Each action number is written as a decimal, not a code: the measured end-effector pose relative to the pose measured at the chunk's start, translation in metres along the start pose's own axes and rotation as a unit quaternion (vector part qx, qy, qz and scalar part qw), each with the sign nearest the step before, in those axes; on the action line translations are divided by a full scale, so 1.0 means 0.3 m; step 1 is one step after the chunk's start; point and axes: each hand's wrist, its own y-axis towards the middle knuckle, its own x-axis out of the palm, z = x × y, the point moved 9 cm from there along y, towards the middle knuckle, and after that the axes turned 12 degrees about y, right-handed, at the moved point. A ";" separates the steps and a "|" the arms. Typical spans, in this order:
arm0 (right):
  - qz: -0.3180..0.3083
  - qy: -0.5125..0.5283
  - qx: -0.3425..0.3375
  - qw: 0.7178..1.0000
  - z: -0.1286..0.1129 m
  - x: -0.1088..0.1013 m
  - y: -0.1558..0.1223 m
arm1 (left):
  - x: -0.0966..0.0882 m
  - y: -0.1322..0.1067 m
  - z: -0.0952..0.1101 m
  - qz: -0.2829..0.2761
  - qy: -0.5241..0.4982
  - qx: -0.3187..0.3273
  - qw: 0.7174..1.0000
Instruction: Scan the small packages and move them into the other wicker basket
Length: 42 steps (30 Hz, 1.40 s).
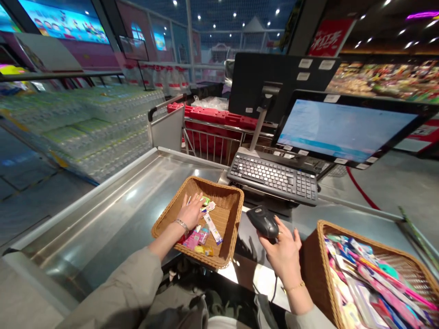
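My left hand (190, 211) reaches down into a wicker basket (229, 200) on the steel counter, its fingers curled over small packets near a green one (206, 200); what it grips, if anything, is hidden. Several small colourful packets (202, 235) lie on the basket's floor under my wrist. My right hand (284, 251) is wrapped round the handle of a black barcode scanner (263, 220), whose head points toward that basket. A second wicker basket (310, 256) full of pink and blue packaged items (370, 278) stands at my right.
A black keyboard (274, 176) and a tilted touch screen (346, 130) stand behind the baskets. A steel counter (116, 214) stretches to the left. A shopping trolley (212, 137) with red crates waits beyond it. Stacked water bottles (96, 128) fill the left aisle.
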 end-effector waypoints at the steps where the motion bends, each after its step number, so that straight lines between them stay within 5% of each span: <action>1: -0.003 0.001 0.000 1.000 -0.001 0.007 0.001 | 0.012 -0.005 -0.014 -0.009 -0.002 -0.005 1.000; 7: -0.019 -0.002 -0.010 1.000 -0.008 0.046 -0.002 | 0.074 -0.038 -0.067 -0.056 -0.011 -0.016 0.998; 20: -0.031 -0.006 -0.041 0.999 -0.015 0.095 -0.024 | 0.165 -0.122 -0.055 -0.179 -0.014 0.063 0.982; 36: -0.031 -0.007 -0.034 0.999 -0.012 0.095 -0.032 | 0.329 -0.120 -0.063 -0.231 0.040 0.151 0.960; 42: -0.035 -0.009 -0.021 0.999 0.000 0.089 -0.031 | 0.330 -0.118 -0.059 -0.218 0.002 0.166 0.962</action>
